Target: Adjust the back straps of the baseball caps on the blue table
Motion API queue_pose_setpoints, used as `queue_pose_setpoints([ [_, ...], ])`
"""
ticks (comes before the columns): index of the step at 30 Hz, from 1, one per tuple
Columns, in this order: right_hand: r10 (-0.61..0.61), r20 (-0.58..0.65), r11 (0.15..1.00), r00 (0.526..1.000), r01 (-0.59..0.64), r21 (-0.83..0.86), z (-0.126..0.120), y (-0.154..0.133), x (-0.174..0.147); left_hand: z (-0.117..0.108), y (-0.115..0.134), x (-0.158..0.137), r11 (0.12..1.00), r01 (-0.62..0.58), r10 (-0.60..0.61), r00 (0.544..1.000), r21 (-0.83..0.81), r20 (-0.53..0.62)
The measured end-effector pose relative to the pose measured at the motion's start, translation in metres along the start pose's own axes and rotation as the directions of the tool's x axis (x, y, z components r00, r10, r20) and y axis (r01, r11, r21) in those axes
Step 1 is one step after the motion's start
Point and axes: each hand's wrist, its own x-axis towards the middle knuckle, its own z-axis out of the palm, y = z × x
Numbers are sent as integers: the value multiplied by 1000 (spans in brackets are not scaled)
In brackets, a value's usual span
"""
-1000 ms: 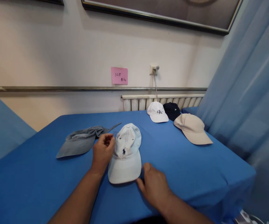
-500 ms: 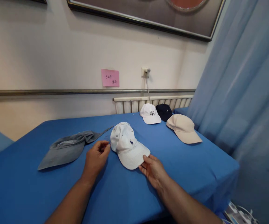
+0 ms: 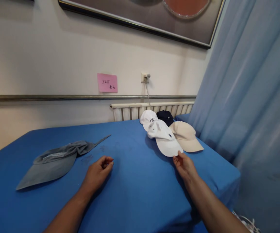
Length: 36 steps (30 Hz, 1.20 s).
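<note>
A white baseball cap (image 3: pixel 166 138) with a small dark horse-rider emblem is pinched at the edge of its brim by my right hand (image 3: pixel 184 165). It is tilted and overlaps the view of a white cap with "CK"-like letters (image 3: pixel 147 118) and a beige cap (image 3: pixel 184 136). Behind them sits a navy cap (image 3: pixel 165 117). My left hand (image 3: pixel 98 173) is over the blue-covered table, its fingers curled in with nothing visible in them. To its left lies a crumpled grey cap (image 3: pixel 54 164), flattened, its strap trailing toward the right.
A blue cloth covers the table (image 3: pixel 130 194). Along the back wall run a metal rail (image 3: pixel 69 97) and a radiator (image 3: pixel 130 112). A plug sits in a wall socket (image 3: pixel 144 78). At the right hangs a blue curtain (image 3: pixel 256 97); cables (image 3: pixel 248 223) show below it.
My right hand has carried the white horse-rider cap right and farther back, toward the other caps. My left hand is no longer beside that cap and stays curled. The view has shifted slightly right.
</note>
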Motion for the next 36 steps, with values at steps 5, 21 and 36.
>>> queue_pose_setpoints([
  [5, 4, -125, 1000, 992, -6, -19, -12, -6, 12, 5, -3, 2, 1000, -9, 9, 997, -8, 79],
  [21, -85, -54, 985, 995, 76, -158, -21, -4, 1, 7, 0, 2, 996, -71, 52, 958, 58, 282],
  [36, -119, 117, 903, 986, 156, -401, -33, -18, -20, 9, 2, -5, 993, -116, 106, 945, 16, 311],
])
